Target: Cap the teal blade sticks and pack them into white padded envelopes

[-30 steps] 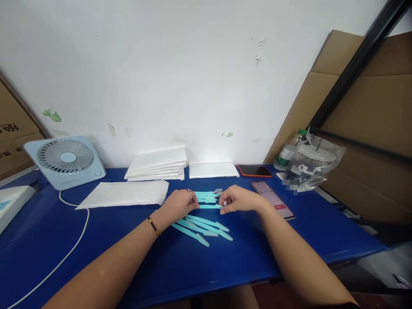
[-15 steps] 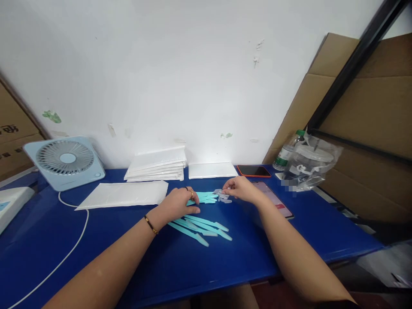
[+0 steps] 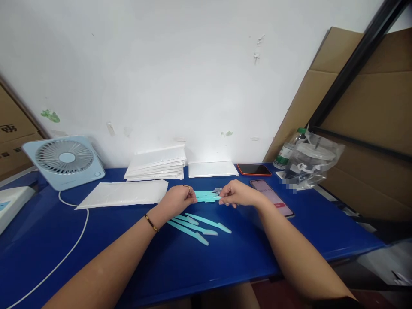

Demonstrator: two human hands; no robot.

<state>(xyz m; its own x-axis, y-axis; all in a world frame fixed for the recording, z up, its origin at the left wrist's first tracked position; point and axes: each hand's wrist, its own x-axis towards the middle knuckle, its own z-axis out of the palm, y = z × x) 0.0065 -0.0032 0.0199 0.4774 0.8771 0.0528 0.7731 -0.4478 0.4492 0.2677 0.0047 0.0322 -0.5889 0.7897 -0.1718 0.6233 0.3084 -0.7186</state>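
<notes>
My left hand (image 3: 180, 199) is closed, thumb and fingers pinching the handle end of a teal eyebrow razor (image 3: 207, 198). At the other end of that razor, my right hand (image 3: 233, 194) pinches the blade end, its fingertips hiding the tip and any cover there. Behind and beneath it lie more teal eyebrow razors (image 3: 202, 193), side by side. Small translucent blade covers (image 3: 217, 190) show partly beside my right fingers. Nearer to me, several razors with pale covered tips (image 3: 210, 222) lie fanned out on the blue table (image 3: 238, 257).
White padded envelopes (image 3: 157, 165) are stacked by the wall, with a single envelope (image 3: 125, 193) in front and more (image 3: 212, 169) beside. A fan (image 3: 67, 159) stands left, its cable trailing forward. Two phones (image 3: 254, 169), a bottle (image 3: 285, 152) and a bagged cup (image 3: 310, 163) are right.
One razor has left the near group and is now between my hands. My left fingers have closed on it. My right hand has moved from the loose covers to its blade end.
</notes>
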